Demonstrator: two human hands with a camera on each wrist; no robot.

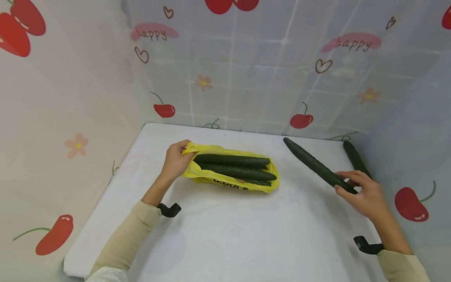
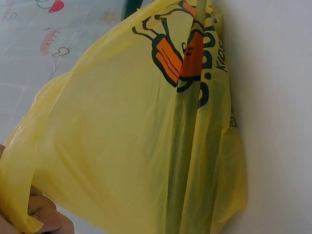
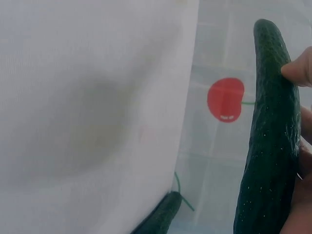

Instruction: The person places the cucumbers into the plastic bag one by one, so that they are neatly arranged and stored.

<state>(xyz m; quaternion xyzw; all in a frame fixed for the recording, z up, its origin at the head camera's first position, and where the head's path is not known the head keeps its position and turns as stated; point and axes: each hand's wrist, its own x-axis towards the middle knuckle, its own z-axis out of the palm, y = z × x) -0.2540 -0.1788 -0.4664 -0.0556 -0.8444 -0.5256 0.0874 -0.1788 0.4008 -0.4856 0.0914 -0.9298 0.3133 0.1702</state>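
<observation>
A yellow plastic bag lies on the white table with its mouth spread upward, several dark green cucumbers inside. My left hand pinches the bag's left end at the rim. In the left wrist view the bag is stretched, showing black lettering and an orange print, with fingers at the lower left corner. To the right, my right hand grips a long cucumber near its lower end, raised over the table. Thumb and fingers sit on either side of this cucumber in the right wrist view.
Another cucumber lies at the table's back right corner, by the side wall. The white table meets a back sheet printed with cherries, hearts and flowers. Similar printed sheets stand at left and right.
</observation>
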